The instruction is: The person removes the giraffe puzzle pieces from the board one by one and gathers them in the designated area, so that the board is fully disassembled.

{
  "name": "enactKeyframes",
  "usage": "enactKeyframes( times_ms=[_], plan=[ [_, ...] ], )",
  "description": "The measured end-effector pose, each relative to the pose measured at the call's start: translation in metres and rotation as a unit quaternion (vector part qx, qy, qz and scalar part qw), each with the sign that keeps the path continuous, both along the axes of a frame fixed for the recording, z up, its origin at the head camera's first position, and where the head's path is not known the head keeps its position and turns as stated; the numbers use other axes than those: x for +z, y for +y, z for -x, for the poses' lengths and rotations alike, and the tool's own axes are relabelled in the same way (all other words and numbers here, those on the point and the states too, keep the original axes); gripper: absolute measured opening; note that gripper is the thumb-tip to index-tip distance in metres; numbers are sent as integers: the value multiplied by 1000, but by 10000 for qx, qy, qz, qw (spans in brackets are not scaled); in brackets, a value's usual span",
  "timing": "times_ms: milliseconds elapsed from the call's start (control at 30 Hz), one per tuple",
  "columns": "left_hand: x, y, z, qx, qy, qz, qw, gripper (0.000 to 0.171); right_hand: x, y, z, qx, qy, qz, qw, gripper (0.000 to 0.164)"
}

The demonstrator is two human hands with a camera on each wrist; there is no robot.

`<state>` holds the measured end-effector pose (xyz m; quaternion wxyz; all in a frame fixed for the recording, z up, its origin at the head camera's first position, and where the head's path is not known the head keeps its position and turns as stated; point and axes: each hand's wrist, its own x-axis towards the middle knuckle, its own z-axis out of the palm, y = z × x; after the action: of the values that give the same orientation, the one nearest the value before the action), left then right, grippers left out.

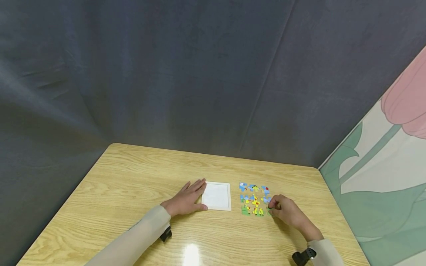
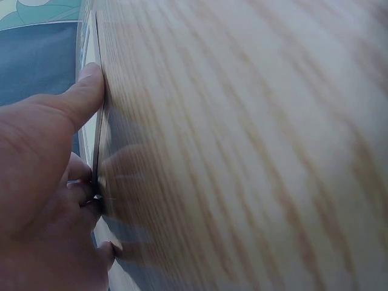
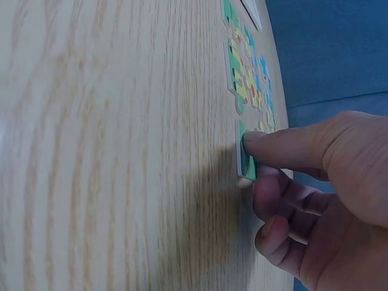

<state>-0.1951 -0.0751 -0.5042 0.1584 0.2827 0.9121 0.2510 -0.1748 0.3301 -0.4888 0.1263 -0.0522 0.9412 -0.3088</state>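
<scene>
A white square puzzle tray [image 1: 216,196] lies on the wooden table. My left hand [image 1: 187,200] rests at its left side with the fingers stretched out, thumb at the near left corner and fingertips on the far left one. Right of the tray, several jigsaw puzzle pieces [image 1: 255,201] in blue, yellow and green are laid out in loose rows with gaps between them. My right hand [image 1: 287,212] is at the near right corner of these rows. It pinches a green puzzle piece [image 3: 240,159] by thumb and fingers, the piece low at the tabletop.
The light wood table [image 1: 133,177] ends at a dark curtain [image 1: 186,81] along the back. To the right stands a panel [image 1: 376,184] with a pink and green flower print. Each wrist carries a small black camera [image 1: 301,257].
</scene>
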Motion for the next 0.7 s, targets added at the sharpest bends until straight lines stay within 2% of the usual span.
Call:
enactKeyframes(
  times_ms=[267,600,700],
  plan=[
    [1,1,-1,14,57,36,10000,90,4,-1,-4,61,-5,145,9999,12],
    [-12,-3,4,1,123,14,9999,92,4,4,-7,114,65,341,9993,8],
    [-12,-2,3,-19,165,39,9999,90,4,4,-8,87,72,354,9993,7]
  ],
)
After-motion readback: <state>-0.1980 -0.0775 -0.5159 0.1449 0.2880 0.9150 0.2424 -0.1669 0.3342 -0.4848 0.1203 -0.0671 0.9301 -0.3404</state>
